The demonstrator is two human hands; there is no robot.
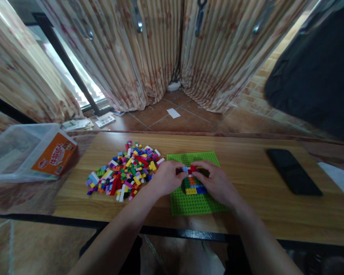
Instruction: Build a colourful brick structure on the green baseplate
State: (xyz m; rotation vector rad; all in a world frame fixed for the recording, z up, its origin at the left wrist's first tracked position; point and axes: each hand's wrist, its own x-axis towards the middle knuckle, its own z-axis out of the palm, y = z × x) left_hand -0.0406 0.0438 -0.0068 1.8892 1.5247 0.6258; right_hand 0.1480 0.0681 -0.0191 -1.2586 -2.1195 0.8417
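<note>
A green studded baseplate (183, 206) lies on the wooden table in front of me. On it stands a small build of coloured toy bricks (191, 190), with yellow and blue at its near side and orange and green farther in. My left hand (168, 177) pinches a light blue brick (185, 169) at the build's far left. My right hand (215, 179) closes its thumb and fingers round a red brick (193, 168) right beside it. The fingers hide part of the build. Whether these two bricks are pressed down, I cannot tell.
A heap of loose mixed bricks (126, 172) spreads left of the baseplate. A clear plastic box (23, 152) with an orange label stands at the far left. On the right lie a black phone-like slab (294, 172) and white paper (339, 179). The table's dark front edge (189, 233) runs below my forearms.
</note>
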